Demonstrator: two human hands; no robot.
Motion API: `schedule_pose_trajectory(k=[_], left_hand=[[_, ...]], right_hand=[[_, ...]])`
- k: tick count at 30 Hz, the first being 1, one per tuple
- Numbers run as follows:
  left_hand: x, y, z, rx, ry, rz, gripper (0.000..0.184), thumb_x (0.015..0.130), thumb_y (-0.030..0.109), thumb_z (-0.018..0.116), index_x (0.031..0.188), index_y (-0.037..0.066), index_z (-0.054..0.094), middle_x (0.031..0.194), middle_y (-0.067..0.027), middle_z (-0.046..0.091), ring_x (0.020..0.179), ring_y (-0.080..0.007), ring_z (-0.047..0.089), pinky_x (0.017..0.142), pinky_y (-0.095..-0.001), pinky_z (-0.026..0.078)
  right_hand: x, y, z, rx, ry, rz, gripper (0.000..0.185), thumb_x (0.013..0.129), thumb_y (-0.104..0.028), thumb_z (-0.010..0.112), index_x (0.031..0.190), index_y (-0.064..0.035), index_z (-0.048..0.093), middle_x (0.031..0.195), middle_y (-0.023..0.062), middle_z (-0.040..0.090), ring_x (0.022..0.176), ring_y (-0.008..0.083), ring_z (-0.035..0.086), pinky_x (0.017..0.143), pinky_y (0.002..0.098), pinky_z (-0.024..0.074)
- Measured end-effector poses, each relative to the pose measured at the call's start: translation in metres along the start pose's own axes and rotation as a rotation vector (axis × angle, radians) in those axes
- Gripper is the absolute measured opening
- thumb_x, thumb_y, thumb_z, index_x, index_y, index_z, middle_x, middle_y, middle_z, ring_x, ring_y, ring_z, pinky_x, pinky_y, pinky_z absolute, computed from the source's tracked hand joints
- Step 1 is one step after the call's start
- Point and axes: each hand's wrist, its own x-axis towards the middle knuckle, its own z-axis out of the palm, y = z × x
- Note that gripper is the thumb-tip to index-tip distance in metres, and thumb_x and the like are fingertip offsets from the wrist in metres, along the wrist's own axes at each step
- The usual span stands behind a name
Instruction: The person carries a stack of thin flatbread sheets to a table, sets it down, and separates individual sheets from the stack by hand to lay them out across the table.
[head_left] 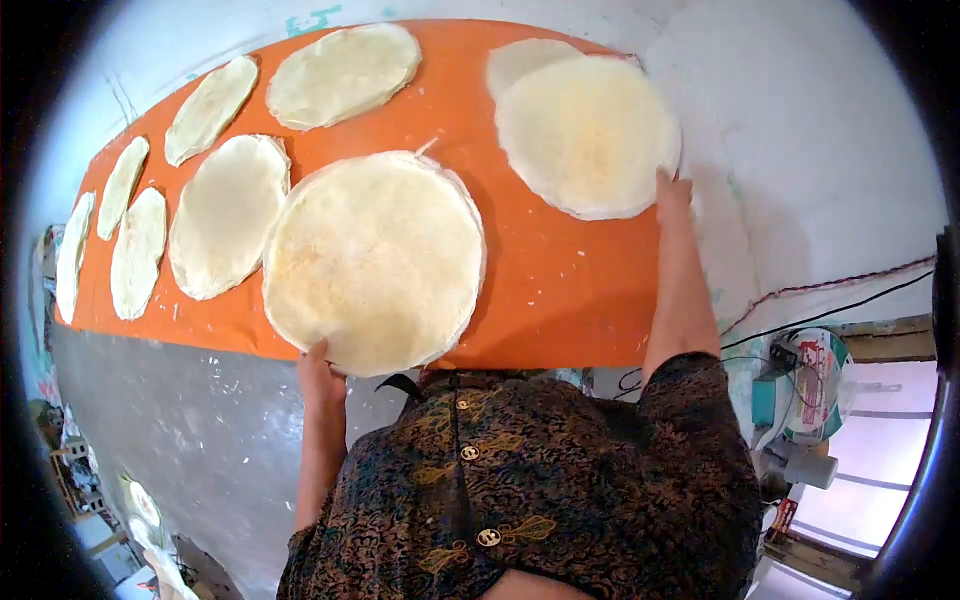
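Observation:
A large round, pale flatbread (375, 260) lies at the near edge of the orange cloth, on what looks like a stack of thin sheets. My left hand (322, 375) pinches its near-left rim, thumb on top and the other fingers hidden underneath. Toward the far right is another round flatbread (590, 140), browned lightly in the middle. My right hand (674, 190) grips its right rim, the arm stretched out. Partly covered behind that one is a further thin flatbread (525, 60).
An orange cloth (540, 290) covers the table. Several more flatbreads, among them one pile (230, 215) at left of centre, are spread over the left and far side. A white wall (780, 130) borders the right, with hanging cables (830, 315). Grey floor (200, 430) shows at lower left.

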Motion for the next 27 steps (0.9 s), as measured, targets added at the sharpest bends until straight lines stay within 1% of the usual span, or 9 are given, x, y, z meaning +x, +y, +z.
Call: schedule_pose_trajectory(k=[2, 5, 7, 11, 14, 18, 20, 24, 27], left_hand=[[-0.005, -0.002, 0.005, -0.044, -0.081, -0.051, 0.041, 0.083, 0.008, 0.043, 0.122, 0.0, 0.035, 0.117, -0.014, 0.047, 0.104, -0.0279, 0.049, 0.085, -0.0411, 0.043], [-0.008, 0.003, 0.006, -0.125, -0.176, -0.136, 0.041, 0.085, 0.013, 0.042, 0.124, 0.002, 0.034, 0.12, -0.0133, 0.045, 0.107, -0.0277, 0.047, 0.088, -0.0429, 0.041], [-0.014, 0.01, 0.022, -0.151, -0.266, -0.148, 0.042, 0.086, 0.018, 0.042, 0.124, 0.002, 0.033, 0.121, -0.0124, 0.045, 0.109, -0.0274, 0.046, 0.088, -0.0439, 0.04], [-0.021, 0.018, 0.037, -0.092, -0.33, -0.139, 0.044, 0.086, 0.031, 0.045, 0.12, 0.003, 0.039, 0.124, -0.0128, 0.044, 0.111, -0.0246, 0.044, 0.092, -0.0434, 0.036], [-0.019, 0.024, 0.026, -0.124, -0.37, -0.211, 0.037, 0.086, 0.027, 0.048, 0.114, 0.003, 0.044, 0.109, -0.0103, 0.051, 0.096, -0.0225, 0.052, 0.078, -0.0348, 0.044], [-0.008, 0.028, -0.009, 0.276, 0.13, 0.224, 0.043, 0.079, 0.035, 0.058, 0.107, 0.003, 0.048, 0.091, -0.0057, 0.055, 0.077, -0.0152, 0.051, 0.059, -0.0253, 0.039], [0.01, 0.024, -0.028, 0.404, 0.311, 0.302, 0.038, 0.079, 0.03, 0.059, 0.102, 0.002, 0.048, 0.085, -0.0062, 0.057, 0.074, -0.0145, 0.052, 0.056, -0.0239, 0.038], [0.052, 0.015, -0.064, 0.317, -0.056, 0.061, 0.032, 0.079, 0.025, 0.059, 0.098, 0.001, 0.048, 0.089, -0.0117, 0.058, 0.077, -0.0194, 0.058, 0.058, -0.0283, 0.046], [0.057, 0.015, -0.049, 0.189, -0.03, -0.002, 0.032, 0.08, 0.024, 0.057, 0.098, -0.001, 0.049, 0.093, -0.0164, 0.058, 0.076, -0.023, 0.06, 0.062, -0.0331, 0.052]], right_hand=[[-0.024, 0.034, 0.031, -0.36, -0.002, -0.299, 0.045, 0.077, -0.021, 0.06, 0.109, 0.0065, 0.045, 0.103, 0.0164, 0.055, 0.093, 0.0249, 0.054, 0.08, 0.0338, 0.0429], [-0.145, 0.0, 0.076, 0.078, -0.773, -0.425, 0.047, 0.078, -0.019, 0.059, 0.115, 0.0037, 0.042, 0.111, 0.0168, 0.051, 0.105, 0.0241, 0.048, 0.09, 0.0356, 0.0379], [-0.255, -0.038, 0.08, 0.071, -1.115, -0.582, 0.074, 0.07, -0.037, 0.067, 0.124, 0.0012, 0.035, 0.124, 0.0204, 0.041, 0.116, 0.0297, 0.039, 0.097, 0.0381, 0.0322], [-0.373, -0.074, 0.075, -0.05, -1.178, -1.212, 0.053, 0.068, -0.031, 0.061, 0.109, -0.0003, 0.045, 0.106, 0.0228, 0.051, 0.098, 0.0345, 0.051, 0.081, 0.0447, 0.0411], [-0.381, -0.068, 0.091, -0.164, -1.089, -1.151, 0.034, 0.07, -0.021, 0.058, 0.099, -0.0038, 0.052, 0.082, 0.0151, 0.055, 0.075, 0.0319, 0.056, 0.062, 0.0408, 0.0446], [-0.353, -0.11, 0.086, -0.229, -1.161, -0.852, 0.018, 0.08, -0.019, 0.051, 0.084, -0.0036, 0.058, 0.069, 0.0131, 0.058, 0.065, 0.0255, 0.058, 0.059, 0.0374, 0.0456], [-0.319, -0.12, 0.093, 0.053, -1.084, -0.697, 0.02, 0.083, -0.02, 0.052, 0.09, -0.0028, 0.06, 0.072, 0.0091, 0.061, 0.068, 0.0173, 0.059, 0.06, 0.0338, 0.0467], [-0.251, -0.172, 0.027, 0.461, -0.874, -0.092, 0.03, 0.079, -0.014, 0.058, 0.104, 0.0018, 0.055, 0.091, 0.0066, 0.061, 0.081, 0.017, 0.058, 0.072, 0.0325, 0.0476], [-0.206, -0.152, -0.017, 0.815, -0.561, -0.073, 0.041, 0.079, -0.014, 0.059, 0.114, 0.0022, 0.047, 0.108, 0.0101, 0.055, 0.096, 0.0208, 0.053, 0.082, 0.0347, 0.0444]])
